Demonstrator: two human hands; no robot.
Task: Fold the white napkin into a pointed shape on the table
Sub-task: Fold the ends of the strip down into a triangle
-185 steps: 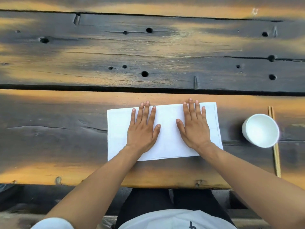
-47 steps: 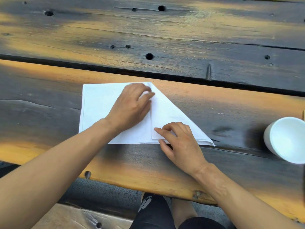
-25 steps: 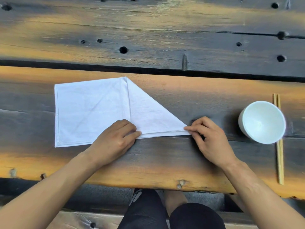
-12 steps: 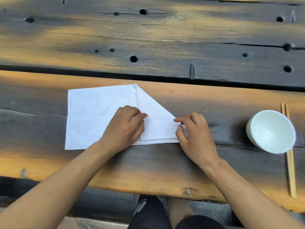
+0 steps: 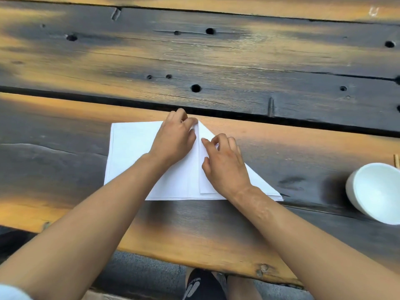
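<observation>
While my left hand pins the apex at centre frame, fingers curled flat on the cloth, my right hand presses the folded flap, grasping nothing. The white napkin lies on the table, its right half already diagonal. I'd run 1 fingertip firmly down the centre edge, keeping it aligned.

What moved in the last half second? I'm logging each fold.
The left hand slid up to the napkin's top point; the right hand moved onto the folded flap, pressing it. The fold, bowl and table are unchanged.
</observation>
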